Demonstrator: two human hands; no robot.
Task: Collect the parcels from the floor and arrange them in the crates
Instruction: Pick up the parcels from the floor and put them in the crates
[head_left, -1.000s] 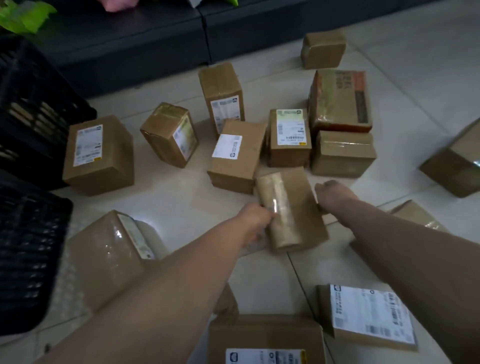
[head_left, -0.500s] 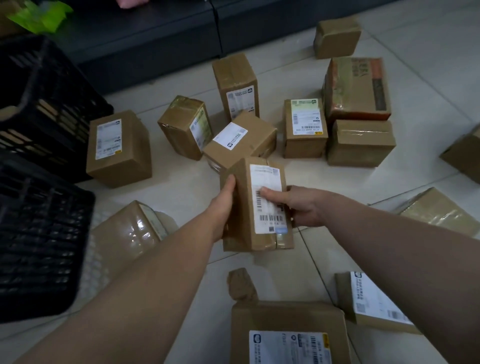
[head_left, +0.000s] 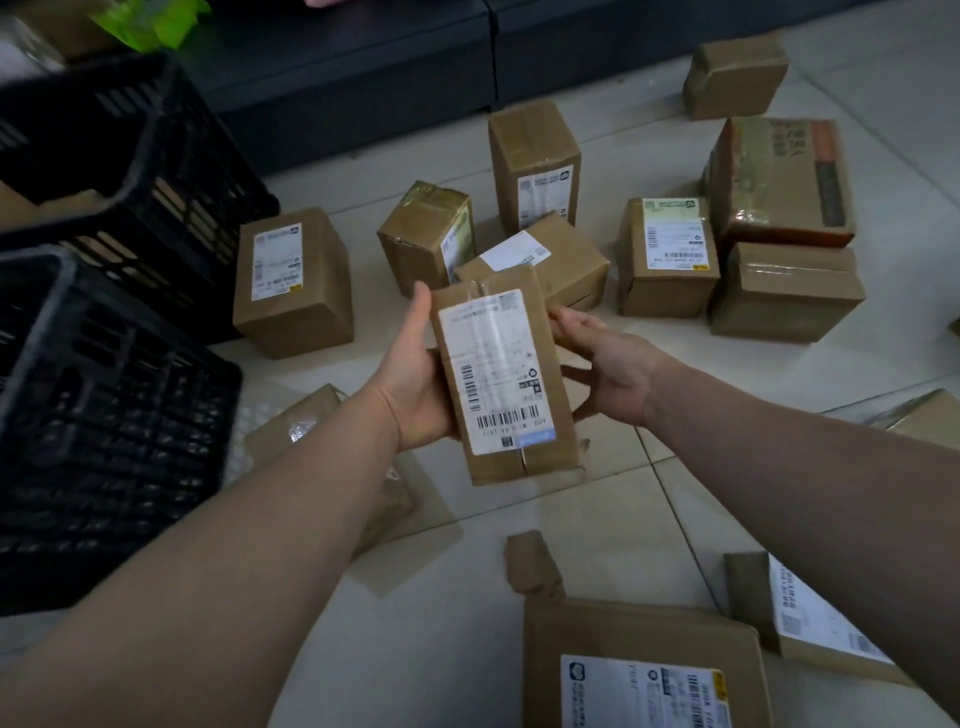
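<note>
Left hand (head_left: 415, 384) and right hand (head_left: 608, 374) clasp the stiff, probably light parcel (head_left: 501, 374) by its long edges; crate (head_left: 130, 415) at nine o'clock.

Dim, bluish light; soft focus, wide-angle bending at the edges.

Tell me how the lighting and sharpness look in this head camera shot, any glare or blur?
Head view: dim, bluish light overall. Head view: tape glare washes out the upper label on the held parcel. Head view: the black crates at the left edge look soft and smeared.
</note>
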